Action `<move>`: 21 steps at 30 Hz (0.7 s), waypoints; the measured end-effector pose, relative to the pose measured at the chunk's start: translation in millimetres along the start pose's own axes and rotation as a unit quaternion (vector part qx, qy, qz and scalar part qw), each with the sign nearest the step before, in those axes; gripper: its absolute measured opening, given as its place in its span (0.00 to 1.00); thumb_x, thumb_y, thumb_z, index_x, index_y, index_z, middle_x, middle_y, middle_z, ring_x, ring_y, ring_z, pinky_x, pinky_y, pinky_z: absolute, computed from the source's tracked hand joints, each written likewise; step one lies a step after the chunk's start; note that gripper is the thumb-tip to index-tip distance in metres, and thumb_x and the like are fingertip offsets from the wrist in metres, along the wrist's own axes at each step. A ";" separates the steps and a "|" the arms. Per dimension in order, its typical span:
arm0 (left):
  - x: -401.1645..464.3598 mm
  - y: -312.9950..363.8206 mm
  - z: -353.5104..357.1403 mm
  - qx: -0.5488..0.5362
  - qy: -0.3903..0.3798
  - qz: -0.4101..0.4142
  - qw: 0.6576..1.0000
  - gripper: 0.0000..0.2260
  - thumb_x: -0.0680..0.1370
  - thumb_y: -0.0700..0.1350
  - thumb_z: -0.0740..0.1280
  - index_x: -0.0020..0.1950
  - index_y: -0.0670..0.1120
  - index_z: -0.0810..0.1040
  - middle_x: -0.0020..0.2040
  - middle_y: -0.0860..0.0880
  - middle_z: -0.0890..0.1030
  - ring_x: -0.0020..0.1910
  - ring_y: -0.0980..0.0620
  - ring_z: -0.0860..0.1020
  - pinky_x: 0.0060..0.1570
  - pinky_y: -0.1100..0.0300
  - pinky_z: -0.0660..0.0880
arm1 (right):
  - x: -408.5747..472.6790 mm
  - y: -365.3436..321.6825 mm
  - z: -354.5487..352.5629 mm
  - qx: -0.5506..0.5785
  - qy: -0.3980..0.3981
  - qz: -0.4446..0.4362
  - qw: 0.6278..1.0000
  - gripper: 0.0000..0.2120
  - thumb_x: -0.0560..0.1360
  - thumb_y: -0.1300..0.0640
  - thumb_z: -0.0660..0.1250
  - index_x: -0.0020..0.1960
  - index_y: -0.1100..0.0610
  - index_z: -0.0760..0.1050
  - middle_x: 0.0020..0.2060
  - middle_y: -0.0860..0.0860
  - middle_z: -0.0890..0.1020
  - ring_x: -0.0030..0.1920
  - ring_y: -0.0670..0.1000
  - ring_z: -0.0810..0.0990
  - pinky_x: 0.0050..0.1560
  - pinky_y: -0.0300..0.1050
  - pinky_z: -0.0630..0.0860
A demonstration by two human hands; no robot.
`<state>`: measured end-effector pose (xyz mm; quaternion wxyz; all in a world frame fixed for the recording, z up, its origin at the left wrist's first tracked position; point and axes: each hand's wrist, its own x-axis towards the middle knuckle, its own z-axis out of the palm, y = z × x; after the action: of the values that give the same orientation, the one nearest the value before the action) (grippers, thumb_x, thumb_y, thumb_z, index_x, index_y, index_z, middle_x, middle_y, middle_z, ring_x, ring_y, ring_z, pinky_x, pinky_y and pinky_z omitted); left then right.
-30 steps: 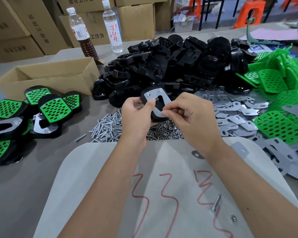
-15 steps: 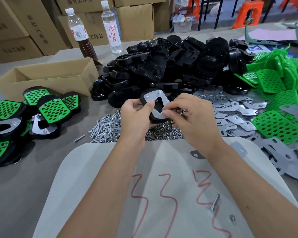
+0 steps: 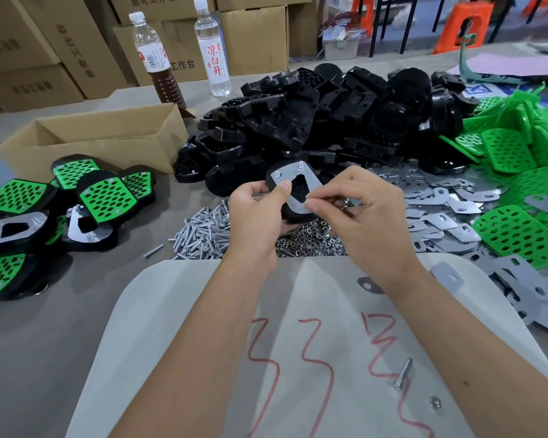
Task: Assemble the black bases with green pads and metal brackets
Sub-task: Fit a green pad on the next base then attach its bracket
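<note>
Two hands on one base, bracket fitted.
Left hand (image 3: 255, 213) gripped the rigid, light black base (image 3: 293, 213); right hand (image 3: 358, 210) pinched the metal bracket (image 3: 293, 192) near edge.

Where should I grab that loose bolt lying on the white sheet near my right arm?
Pinch the bolt across its shank, near the middle, coming straight down from above. It lies flat on the white sheet, with bare sheet on both sides of the thin shank.
</note>
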<state>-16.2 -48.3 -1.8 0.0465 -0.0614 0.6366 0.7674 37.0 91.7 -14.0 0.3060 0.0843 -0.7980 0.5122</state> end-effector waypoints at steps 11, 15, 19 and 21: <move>-2.0 -3.4 2.8 0.002 0.030 0.041 0.999 0.11 0.82 0.40 0.71 0.61 0.38 0.77 0.47 0.43 0.85 0.41 0.51 0.86 0.35 0.57 0.82 | -0.8 -1.8 1.7 -0.040 0.015 -0.025 0.999 0.07 0.73 0.58 0.80 0.42 0.57 0.84 0.38 0.50 0.81 0.40 0.52 0.79 0.38 0.41 0.74; 0.4 -2.8 0.5 0.000 0.034 0.040 0.999 0.11 0.81 0.40 0.72 0.61 0.37 0.77 0.48 0.40 0.86 0.45 0.44 0.87 0.44 0.44 0.86 | -0.9 0.7 0.1 -0.049 -0.017 -0.045 0.998 0.03 0.75 0.63 0.77 0.45 0.58 0.83 0.41 0.49 0.80 0.43 0.51 0.80 0.40 0.51 0.79; 0.5 -4.3 1.6 0.012 0.040 0.049 0.998 0.10 0.81 0.40 0.72 0.61 0.38 0.78 0.50 0.40 0.86 0.48 0.42 0.87 0.46 0.44 0.85 | -0.3 3.2 0.3 -0.022 -0.016 -0.012 1.000 0.05 0.75 0.64 0.77 0.48 0.57 0.84 0.41 0.49 0.79 0.43 0.52 0.79 0.38 0.54 0.80; 1.0 -5.1 2.6 0.017 0.042 0.053 0.998 0.10 0.81 0.40 0.72 0.60 0.39 0.78 0.51 0.40 0.87 0.50 0.40 0.87 0.50 0.41 0.84 | -0.2 3.7 0.0 0.004 -0.020 0.014 1.000 0.06 0.75 0.64 0.77 0.50 0.56 0.86 0.42 0.50 0.80 0.43 0.52 0.79 0.37 0.54 0.81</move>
<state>-16.5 -44.9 -6.5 -0.0198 -0.0595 0.6534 0.7544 35.6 93.4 -16.9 0.2822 0.0848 -0.8030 0.5180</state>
